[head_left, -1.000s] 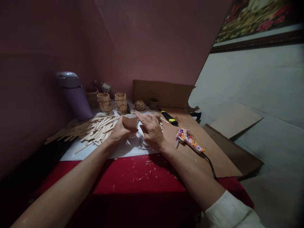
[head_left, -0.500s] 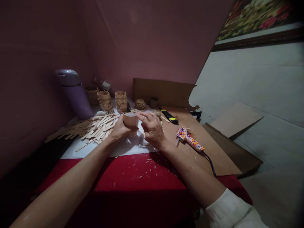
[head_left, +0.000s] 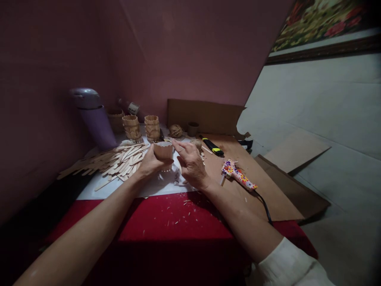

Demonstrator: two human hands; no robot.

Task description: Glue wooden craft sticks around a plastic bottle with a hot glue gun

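Left grip [head_left: 149, 163] around wooden cup [head_left: 163, 150]

At the left, close to the mauve wall [head_left: 184, 51] — a purple flask [head_left: 98, 127], grey-topped. Farther back, a bottle [head_left: 133, 108] with a white label, partly hidden. Upper right, a dark-framed picture [head_left: 330, 28] of red and pink flowers, above pale tiles [head_left: 312, 91]. Beyond the right edge of the red-covered table [head_left: 178, 226] — brown cardboard pieces [head_left: 293, 190].

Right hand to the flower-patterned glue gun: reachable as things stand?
Likely yes: the glue gun lies on flat cardboard right of the right hand, nothing visible between them. The left hand holds the wooden cup, so the right seems free to move.
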